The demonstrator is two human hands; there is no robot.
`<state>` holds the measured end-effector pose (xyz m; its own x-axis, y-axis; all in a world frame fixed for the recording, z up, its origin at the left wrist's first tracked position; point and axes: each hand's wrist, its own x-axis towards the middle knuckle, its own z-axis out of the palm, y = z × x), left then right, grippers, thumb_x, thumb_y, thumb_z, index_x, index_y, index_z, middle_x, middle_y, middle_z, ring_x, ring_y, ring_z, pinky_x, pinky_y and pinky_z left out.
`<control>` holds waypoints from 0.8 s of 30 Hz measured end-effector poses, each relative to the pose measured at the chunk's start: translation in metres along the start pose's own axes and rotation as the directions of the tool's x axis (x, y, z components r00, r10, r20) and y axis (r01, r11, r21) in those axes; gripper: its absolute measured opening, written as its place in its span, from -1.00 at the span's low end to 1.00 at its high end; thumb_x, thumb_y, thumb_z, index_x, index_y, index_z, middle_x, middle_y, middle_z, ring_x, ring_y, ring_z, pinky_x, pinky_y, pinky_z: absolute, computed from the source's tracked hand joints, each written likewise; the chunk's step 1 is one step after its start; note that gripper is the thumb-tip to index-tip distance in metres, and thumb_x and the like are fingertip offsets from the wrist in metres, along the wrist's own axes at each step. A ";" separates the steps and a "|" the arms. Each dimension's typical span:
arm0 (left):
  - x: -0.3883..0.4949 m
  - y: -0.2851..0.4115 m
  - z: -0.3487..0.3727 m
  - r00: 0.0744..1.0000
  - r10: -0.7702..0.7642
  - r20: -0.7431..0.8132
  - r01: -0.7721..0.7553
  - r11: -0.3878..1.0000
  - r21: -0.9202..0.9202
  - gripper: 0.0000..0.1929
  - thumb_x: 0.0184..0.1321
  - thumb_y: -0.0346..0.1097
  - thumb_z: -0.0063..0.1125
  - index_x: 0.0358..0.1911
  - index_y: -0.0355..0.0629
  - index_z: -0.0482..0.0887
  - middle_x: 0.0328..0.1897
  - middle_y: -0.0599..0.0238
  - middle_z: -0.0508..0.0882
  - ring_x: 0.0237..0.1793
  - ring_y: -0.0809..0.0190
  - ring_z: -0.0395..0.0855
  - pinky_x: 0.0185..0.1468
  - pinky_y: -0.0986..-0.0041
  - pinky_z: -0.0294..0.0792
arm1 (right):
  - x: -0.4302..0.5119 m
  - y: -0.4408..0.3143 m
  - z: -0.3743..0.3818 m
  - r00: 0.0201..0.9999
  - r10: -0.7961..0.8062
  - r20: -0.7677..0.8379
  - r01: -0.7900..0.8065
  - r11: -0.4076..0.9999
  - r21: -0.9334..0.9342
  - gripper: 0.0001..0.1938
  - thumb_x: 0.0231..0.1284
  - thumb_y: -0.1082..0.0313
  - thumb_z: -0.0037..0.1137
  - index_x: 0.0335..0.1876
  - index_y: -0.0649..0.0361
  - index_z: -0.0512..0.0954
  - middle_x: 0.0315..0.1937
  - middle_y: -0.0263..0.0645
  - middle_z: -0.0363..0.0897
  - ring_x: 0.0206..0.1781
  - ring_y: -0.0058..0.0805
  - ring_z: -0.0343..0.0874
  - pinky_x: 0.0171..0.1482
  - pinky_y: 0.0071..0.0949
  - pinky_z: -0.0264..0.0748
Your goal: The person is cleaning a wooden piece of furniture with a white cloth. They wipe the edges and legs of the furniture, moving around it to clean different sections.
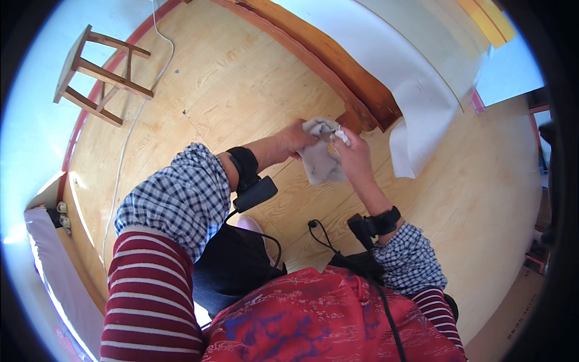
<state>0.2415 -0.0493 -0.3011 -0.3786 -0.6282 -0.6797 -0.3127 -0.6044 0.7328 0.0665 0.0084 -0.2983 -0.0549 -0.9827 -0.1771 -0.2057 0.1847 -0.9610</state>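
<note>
A greyish-white cloth (322,165) with darker smudges hangs between my two hands over the wood-look floor. My left hand (296,139) grips the cloth's upper left part. On the right, my right hand (353,149) is closed on a small crumpled white item (342,135), perhaps tissue or a bunched end of cloth; I cannot tell which. The cloth's right edge lies close against my right hand, partly hidden by it. Black straps with small devices are on both forearms, below checked sleeve covers.
A wooden stool (108,79) stands at the upper left, beside a white cable (131,131) running along the floor. Beyond my hands is an orange-brown wooden frame (334,50) with a white sheet (420,113) hanging over it. A cardboard piece (511,312) lies lower right.
</note>
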 end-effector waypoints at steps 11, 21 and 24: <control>0.081 0.052 -0.033 0.767 0.437 -0.470 -0.572 0.798 -0.191 -0.60 0.26 0.02 -0.07 -0.06 -0.18 0.45 -0.19 0.19 0.53 -0.22 0.18 0.53 -0.27 0.37 0.43 | -0.069 -0.187 -0.110 0.832 -0.530 0.162 0.522 0.650 -0.553 -0.88 0.15 0.40 0.15 -0.22 0.19 0.60 -0.32 -0.26 0.63 -0.35 -0.47 0.52 -0.26 -0.47 0.44; 0.046 0.055 0.078 0.176 0.406 -0.897 -0.899 0.438 0.022 -0.74 0.21 -0.35 0.05 -0.07 -0.29 0.48 -0.11 0.09 0.47 -0.10 0.10 0.50 0.01 0.34 0.34 | 0.089 -0.256 -0.109 0.776 -0.613 0.150 0.465 0.394 -0.793 -0.84 0.24 0.30 -0.04 -0.42 0.17 0.46 -0.54 -0.45 0.37 -0.45 -0.68 0.31 -0.31 -0.64 0.31; 0.043 0.076 0.076 0.086 0.540 -0.837 -0.805 0.533 0.261 -0.77 0.15 -0.38 0.12 -0.11 -0.21 0.53 -0.15 0.12 0.48 -0.12 0.07 0.50 -0.02 0.33 0.37 | 0.095 -0.248 -0.108 0.716 -0.673 0.184 0.491 0.299 -0.818 -0.82 0.24 0.28 -0.04 -0.42 0.18 0.45 -0.52 -0.40 0.39 -0.42 -0.65 0.34 -0.29 -0.61 0.32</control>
<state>0.1352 -0.0847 -0.2720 0.5281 -0.7904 0.3105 -0.0897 0.3117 0.9459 0.0067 -0.1290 -0.0536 0.2787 -0.8310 0.4814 -0.8880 -0.4139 -0.2005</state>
